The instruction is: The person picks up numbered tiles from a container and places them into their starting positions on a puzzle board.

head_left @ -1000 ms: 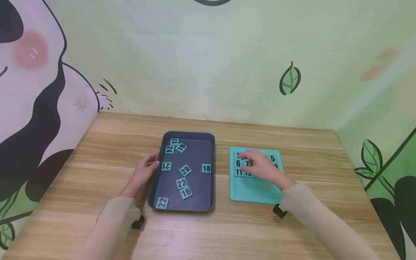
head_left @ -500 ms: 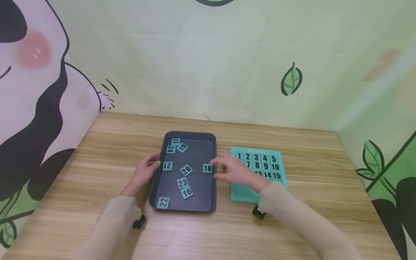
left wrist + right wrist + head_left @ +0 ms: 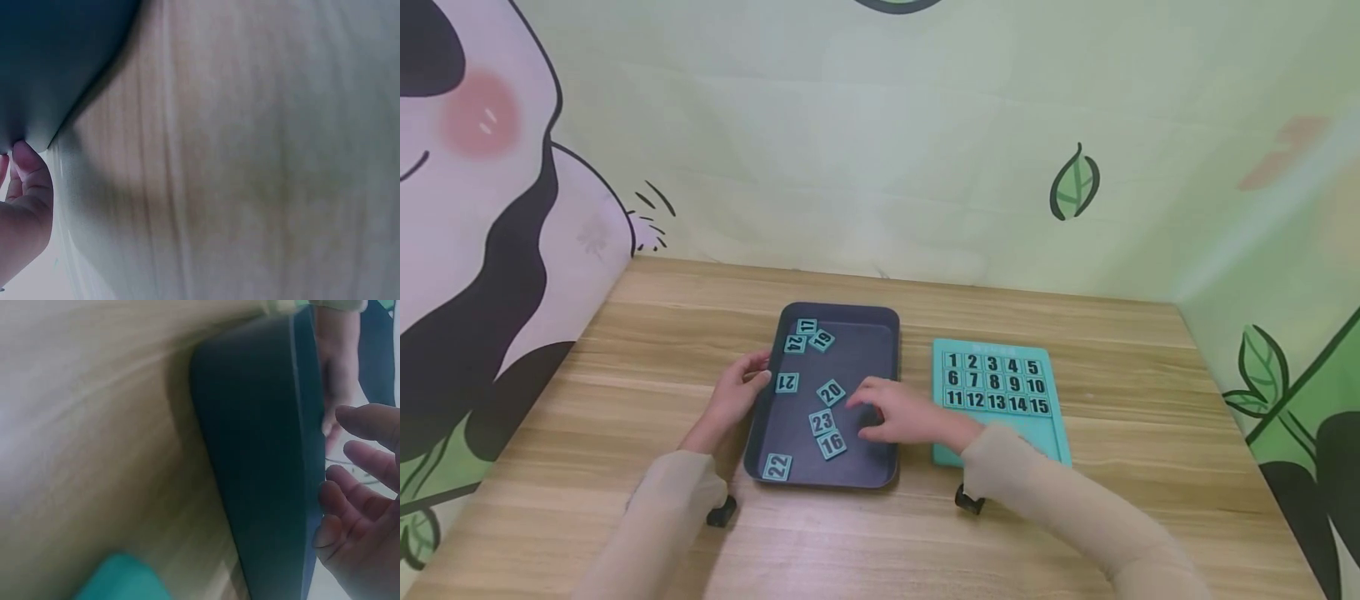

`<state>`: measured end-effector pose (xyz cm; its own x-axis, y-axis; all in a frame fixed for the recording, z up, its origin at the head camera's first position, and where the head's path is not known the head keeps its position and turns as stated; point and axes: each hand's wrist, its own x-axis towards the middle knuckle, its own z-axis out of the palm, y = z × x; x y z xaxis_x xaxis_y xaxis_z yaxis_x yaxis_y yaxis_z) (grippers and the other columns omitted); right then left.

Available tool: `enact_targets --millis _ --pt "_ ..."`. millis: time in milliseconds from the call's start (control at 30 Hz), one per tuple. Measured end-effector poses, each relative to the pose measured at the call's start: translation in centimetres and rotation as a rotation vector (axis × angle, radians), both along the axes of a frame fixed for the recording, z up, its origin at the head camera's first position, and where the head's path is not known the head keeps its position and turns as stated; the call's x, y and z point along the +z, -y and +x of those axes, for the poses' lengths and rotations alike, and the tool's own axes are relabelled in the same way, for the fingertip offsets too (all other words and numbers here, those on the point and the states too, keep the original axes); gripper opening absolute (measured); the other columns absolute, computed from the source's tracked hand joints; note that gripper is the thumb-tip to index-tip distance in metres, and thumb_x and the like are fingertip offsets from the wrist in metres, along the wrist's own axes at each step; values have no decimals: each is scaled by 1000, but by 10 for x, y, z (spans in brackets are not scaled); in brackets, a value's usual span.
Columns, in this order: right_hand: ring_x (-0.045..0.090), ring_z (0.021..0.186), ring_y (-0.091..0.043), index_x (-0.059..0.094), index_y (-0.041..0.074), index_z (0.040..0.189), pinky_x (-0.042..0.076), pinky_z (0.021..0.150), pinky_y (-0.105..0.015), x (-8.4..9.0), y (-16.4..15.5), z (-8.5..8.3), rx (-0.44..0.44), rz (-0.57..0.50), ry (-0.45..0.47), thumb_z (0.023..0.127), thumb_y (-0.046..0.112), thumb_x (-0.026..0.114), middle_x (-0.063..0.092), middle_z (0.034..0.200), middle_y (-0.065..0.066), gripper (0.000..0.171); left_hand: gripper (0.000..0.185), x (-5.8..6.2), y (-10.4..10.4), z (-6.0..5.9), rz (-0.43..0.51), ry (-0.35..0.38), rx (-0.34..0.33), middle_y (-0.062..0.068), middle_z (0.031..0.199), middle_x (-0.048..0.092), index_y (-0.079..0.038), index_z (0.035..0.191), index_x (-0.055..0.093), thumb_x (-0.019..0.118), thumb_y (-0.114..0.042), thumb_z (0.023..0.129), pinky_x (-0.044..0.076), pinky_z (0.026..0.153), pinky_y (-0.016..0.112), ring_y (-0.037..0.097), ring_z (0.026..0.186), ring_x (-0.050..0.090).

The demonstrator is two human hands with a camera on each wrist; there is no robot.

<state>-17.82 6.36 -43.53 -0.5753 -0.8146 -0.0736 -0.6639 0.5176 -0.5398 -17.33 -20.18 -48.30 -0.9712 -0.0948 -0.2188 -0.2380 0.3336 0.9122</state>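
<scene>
Several square number tiles lie loose in a dark tray (image 3: 857,350), among them 20 (image 3: 831,392), 23 (image 3: 822,422) and 16 (image 3: 831,444). Over the tray's right half, my right hand (image 3: 898,412) has its fingers spread and bent, pointing toward tiles 20 and 23. Nothing shows between its fingers in the right wrist view. My left hand (image 3: 736,396) holds the tray's left rim, its thumb (image 3: 28,156) against the outer wall in the left wrist view. To the right lies a turquoise board (image 3: 992,429) with tiles 1 to 15 in three rows.
Tiles 17, 24 and 19 (image 3: 822,340) cluster at the tray's far left corner. Tile 21 (image 3: 787,382) lies along its left side, tile 22 (image 3: 777,467) in the near left corner. Tray and board stand on a wooden table (image 3: 880,542) before a printed wall.
My right hand has moved left from the board, past the tray's right rim, into the space over the tray. Tile 18, visible before, is now out of sight. The left hand stays put.
</scene>
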Motion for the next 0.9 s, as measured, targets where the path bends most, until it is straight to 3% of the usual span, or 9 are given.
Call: enact_targets --millis 200,367,900 --pt "54 89 -15 57 10 114 46 77 -20 -6 12 6 48 72 10 78 20 64 54 112 -4 38 41 0 1 0 -6 -2 -7 18 130 41 -5 133 36 40 -12 92 36 99 46 34 122 38" --pt "52 105 -12 57 13 113 43 92 -24 -15 21 8 76 96 -19 77 21 65 54 115 -2 38 41 1 1 0 -11 2 -7 17 131 41 -6 133 36 40 -12 93 36 99 46 33 123 38" --pt "54 96 -9 56 22 113 46 85 -23 -26 36 14 52 258 -136 77 28 65 52 110 3 37 41 0 0 -1 -19 10 -11 16 131 41 -8 133 36 39 -14 93 35 101 46 33 124 36"
